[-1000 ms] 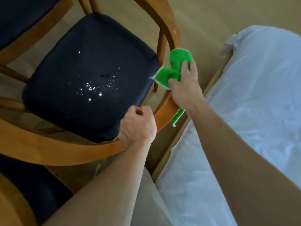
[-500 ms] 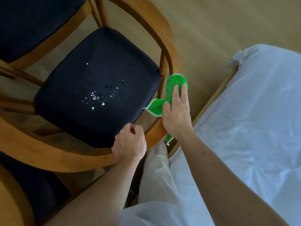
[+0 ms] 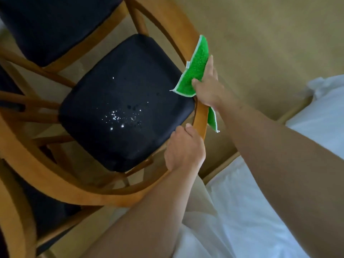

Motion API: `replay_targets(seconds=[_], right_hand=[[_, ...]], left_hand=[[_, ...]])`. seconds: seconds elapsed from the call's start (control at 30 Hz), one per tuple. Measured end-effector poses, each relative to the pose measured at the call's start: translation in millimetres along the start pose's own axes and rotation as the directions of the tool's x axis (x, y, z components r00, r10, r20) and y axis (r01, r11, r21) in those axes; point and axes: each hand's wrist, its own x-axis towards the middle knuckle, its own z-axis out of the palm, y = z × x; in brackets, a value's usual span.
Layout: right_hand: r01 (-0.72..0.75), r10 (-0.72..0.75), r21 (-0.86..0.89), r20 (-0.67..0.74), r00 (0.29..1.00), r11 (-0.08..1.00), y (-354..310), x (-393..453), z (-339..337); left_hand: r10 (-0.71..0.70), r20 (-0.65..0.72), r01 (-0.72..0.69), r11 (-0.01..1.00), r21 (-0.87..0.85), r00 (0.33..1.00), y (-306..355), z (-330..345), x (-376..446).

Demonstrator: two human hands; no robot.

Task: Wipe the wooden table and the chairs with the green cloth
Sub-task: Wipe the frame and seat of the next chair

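Observation:
A wooden chair [image 3: 55, 181] with a curved rail and a black seat cushion [image 3: 126, 101] fills the middle of the view. Small shiny droplets lie on the cushion. My right hand [image 3: 208, 86] presses the green cloth [image 3: 193, 71] around the chair's curved rail on its right side. One end of the cloth hangs down past the rail below my wrist. My left hand [image 3: 184, 149] grips the same rail lower down, close to the cushion's near corner. No wooden table is in view.
A second chair with a black seat [image 3: 48, 25] stands behind at the upper left, and part of a third [image 3: 16, 220] shows at the lower left. A bed with white sheets [image 3: 260, 211] lies at the right. Beige floor [image 3: 260, 34] spreads beyond.
My right hand has slid the green cloth farther up along the curved rail. My left hand has shifted along the rail toward the right hand. The camera has dropped and moved closer.

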Motion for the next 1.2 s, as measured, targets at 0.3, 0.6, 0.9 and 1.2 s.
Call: replay_targets(seconds=[0.3, 0.6, 0.9, 1.2], right_hand=[[-0.207, 0.127, 0.375, 0.227, 0.966, 0.904, 49, -84, 22], [-0.265, 0.265, 0.046, 0.001, 0.964, 0.963, 20, -42, 19], [-0.114, 0.114, -0.098, -0.010, 0.993, 0.989, -16, 34, -14], [0.219, -0.207, -0.117, 0.107, 0.972, 0.969, -90, 163, -27]], left_hand=[[0.025, -0.090, -0.006, 0.979, 0.203, 0.996, 8, 7, -1], [0.082, -0.081, -0.061, 0.972, 0.228, 0.993, 10, 6, -1], [0.028, -0.025, -0.028, 0.999, -0.025, 0.999, 57, 25, 59], [-0.524, 0.068, 0.462, 0.673, -0.577, 0.849, 106, 23, 107]])
